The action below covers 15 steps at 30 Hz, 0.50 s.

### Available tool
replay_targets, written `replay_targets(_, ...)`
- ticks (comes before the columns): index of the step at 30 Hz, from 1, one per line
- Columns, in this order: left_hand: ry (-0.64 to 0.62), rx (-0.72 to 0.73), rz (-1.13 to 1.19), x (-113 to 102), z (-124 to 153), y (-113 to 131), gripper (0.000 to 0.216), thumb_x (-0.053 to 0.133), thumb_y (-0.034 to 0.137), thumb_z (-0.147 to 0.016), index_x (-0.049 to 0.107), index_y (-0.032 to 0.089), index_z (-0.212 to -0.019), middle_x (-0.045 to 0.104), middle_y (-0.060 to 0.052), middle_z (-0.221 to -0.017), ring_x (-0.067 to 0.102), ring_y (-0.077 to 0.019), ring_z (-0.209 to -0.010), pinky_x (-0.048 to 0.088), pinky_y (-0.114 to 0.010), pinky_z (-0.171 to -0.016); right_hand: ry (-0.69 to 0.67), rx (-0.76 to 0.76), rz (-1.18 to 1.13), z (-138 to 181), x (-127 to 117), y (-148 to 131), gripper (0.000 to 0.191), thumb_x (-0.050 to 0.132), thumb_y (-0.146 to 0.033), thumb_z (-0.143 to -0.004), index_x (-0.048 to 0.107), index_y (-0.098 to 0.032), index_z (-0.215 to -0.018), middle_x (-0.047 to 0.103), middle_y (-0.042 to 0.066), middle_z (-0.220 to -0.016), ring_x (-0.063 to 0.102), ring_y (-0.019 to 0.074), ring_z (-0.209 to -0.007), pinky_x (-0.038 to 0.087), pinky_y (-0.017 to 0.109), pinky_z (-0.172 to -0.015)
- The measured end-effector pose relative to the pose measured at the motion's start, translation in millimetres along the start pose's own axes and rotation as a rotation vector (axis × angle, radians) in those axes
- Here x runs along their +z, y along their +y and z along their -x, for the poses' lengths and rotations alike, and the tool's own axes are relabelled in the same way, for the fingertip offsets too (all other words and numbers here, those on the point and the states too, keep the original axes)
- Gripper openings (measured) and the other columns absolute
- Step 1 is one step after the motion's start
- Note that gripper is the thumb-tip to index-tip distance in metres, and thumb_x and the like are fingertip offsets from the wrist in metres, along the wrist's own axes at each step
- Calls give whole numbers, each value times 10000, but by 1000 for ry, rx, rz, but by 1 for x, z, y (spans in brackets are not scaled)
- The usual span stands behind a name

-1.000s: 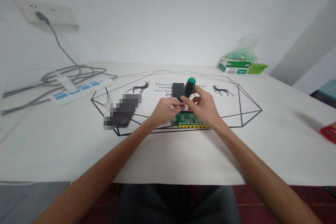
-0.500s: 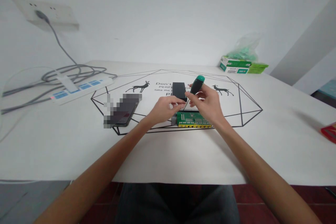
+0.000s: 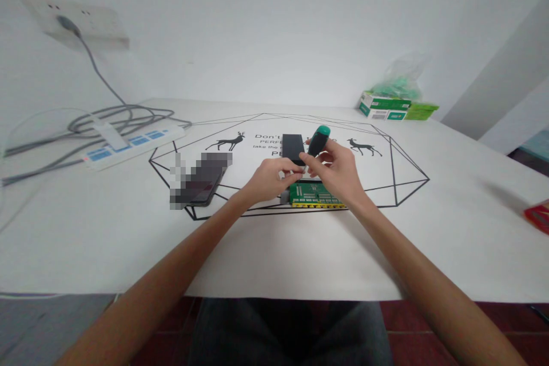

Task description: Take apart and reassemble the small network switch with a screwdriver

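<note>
My right hand [image 3: 337, 168] is closed on a screwdriver [image 3: 318, 140] with a black and green handle, tilted over the far left part of a green circuit board [image 3: 315, 193]. Yellow strip parts run along the board's near edge. My left hand [image 3: 274, 176] is closed, its fingertips pinched by the screwdriver's shaft at the board's far left corner. Whatever those fingertips hold is too small to make out. Just beyond the hands lies a black rectangular box [image 3: 293, 148]. Fingers hide the screwdriver's tip.
A phone [image 3: 210, 180], partly blurred out, lies left of my hands. Farther left are a power strip [image 3: 135, 146] and coiled grey cables [image 3: 98, 117]. Green and white boxes [image 3: 384, 106] with a plastic bag stand back right. A red object [image 3: 538, 216] sits at the right edge.
The screwdriver's handle has shifted slightly left and down with my right hand, and its shaft shows less between my fingers. My left hand has stayed nearly still.
</note>
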State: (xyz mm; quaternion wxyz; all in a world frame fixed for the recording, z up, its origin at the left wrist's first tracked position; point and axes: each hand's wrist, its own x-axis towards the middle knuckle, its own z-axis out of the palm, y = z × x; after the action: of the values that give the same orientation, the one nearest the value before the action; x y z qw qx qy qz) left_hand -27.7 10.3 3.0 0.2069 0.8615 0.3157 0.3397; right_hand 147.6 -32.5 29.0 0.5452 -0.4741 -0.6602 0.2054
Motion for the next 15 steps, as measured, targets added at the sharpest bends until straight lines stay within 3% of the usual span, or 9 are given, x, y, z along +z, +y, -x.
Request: replay_targets(15,-1,14,16,2,0,-1,179,586,230,-859,748,181,-917,763,-33,-871,637,-126,-716,488,-233,-626,1,-9,5,0,1,0,224,709,-395,-783,624,-194,-833,650,15,-749,609,164,-598,511,341,-578)
